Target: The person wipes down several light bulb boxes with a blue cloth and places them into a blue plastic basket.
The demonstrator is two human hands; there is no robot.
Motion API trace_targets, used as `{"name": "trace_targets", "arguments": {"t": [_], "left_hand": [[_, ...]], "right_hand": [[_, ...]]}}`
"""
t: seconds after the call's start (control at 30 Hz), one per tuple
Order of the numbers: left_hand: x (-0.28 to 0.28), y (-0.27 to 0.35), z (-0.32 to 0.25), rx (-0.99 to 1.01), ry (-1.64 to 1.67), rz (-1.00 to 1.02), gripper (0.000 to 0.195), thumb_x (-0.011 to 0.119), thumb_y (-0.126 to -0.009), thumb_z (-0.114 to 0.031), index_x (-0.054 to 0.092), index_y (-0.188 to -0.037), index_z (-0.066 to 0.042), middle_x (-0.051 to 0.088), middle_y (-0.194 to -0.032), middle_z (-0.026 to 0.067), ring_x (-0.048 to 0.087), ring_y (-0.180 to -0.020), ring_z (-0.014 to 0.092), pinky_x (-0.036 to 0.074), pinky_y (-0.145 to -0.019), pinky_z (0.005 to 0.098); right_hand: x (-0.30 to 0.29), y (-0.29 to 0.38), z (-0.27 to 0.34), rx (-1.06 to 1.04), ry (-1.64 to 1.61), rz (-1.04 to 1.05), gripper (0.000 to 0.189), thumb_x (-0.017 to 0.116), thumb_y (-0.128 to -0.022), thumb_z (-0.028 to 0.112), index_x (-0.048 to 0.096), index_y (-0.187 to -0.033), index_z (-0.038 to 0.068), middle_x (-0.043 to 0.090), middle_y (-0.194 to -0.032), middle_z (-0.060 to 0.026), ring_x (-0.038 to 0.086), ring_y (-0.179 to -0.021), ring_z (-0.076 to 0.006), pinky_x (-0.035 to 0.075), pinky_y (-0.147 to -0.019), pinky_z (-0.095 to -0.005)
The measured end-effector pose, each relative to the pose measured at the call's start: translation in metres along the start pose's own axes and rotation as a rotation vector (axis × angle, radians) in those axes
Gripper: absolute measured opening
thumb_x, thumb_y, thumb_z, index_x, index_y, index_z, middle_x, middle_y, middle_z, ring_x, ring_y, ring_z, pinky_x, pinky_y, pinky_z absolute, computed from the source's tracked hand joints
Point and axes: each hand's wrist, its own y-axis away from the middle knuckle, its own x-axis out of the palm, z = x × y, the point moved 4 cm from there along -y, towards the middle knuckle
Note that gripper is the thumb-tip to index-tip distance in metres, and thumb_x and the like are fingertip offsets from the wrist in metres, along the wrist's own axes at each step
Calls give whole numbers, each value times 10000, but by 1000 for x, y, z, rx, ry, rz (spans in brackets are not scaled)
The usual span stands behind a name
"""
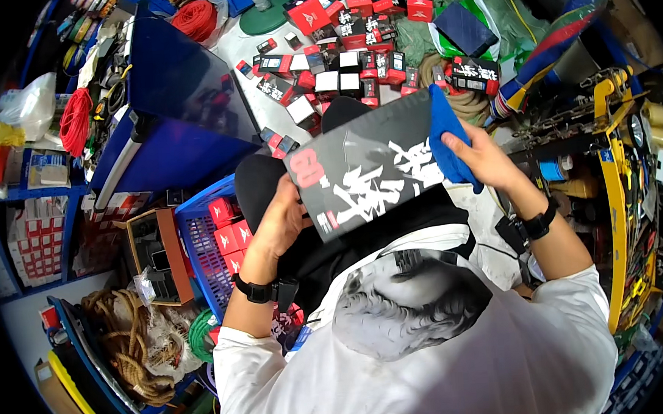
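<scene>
Over my lap, a large dark grey box [356,148] with bold white and red printing lies tilted, its right end higher in the view. My left hand [283,221] grips its left end, and some of those fingers are hidden behind the box. At the other end my right hand [485,155] pinches a folded blue cloth [445,134] against the box's edge. The thumb rests on top of the cloth; the fingers beneath are mostly out of sight.
Many small red-and-black boxes [352,80] are spread over the pale floor ahead. A blue plastic basket [200,240] holding red boxes stands by my left arm. Left is a dark blue cabinet [182,96]; right, a yellow-framed tool rack [616,201]. Coiled rope [126,345] lies lower left.
</scene>
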Motion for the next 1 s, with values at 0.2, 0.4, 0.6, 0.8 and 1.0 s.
{"name": "trace_targets", "arguments": {"t": [0.2, 0.4, 0.6, 0.8, 1.0], "left_hand": [[16, 6, -33, 324, -210, -82, 1447, 1001, -684, -423, 53, -1725, -89, 355, -1647, 222, 393, -1536, 349, 374, -1244, 508], [22, 0, -37, 622, -835, -89, 1620, 989, -492, -247, -61, -1711, -56, 333, -1657, 264, 352, -1564, 399, 237, -1306, 489], [18, -13, -17, 686, -1095, -53, 1570, 1014, -505, -322, 20, -1679, -7, 211, -1686, 338, 369, -1540, 508, 350, -1284, 551], [31, -27, -26, 745, -1133, -61, 1571, 1022, -498, -319, 32, -1680, -16, 217, -1693, 322, 349, -1551, 502, 356, -1284, 542], [41, -33, -34, 632, -1101, -78, 1598, 1050, -471, -310, 50, -1691, -55, 283, -1679, 298, 407, -1528, 471, 363, -1281, 522]], "right_hand": [[6, 8, 28, -269, 153, -159, 640, 555, -1140, 449, 470, -1563, -24, 694, -1280, -134, 638, -1162, -180, 516, -1042, -360], [-1, 10, 21, -387, 227, -345, 573, 438, -1175, 431, 533, -1477, -47, 691, -1228, -205, 670, -1110, -330, 493, -1050, -407], [2, -4, 39, -197, 703, -178, 709, 531, -1113, 429, 381, -1632, -30, 358, -1698, -298, 424, -1540, -448, 368, -1251, -449], [8, -73, 44, -43, 1018, -189, 865, 455, -1110, 542, 295, -1623, -136, 306, -1703, -343, 282, -1596, -497, 270, -1308, -498], [90, -44, 86, -622, 1012, 179, 810, 580, -1058, 499, 374, -1639, -28, 342, -1726, -238, 305, -1598, -465, 350, -1261, -533]]}}
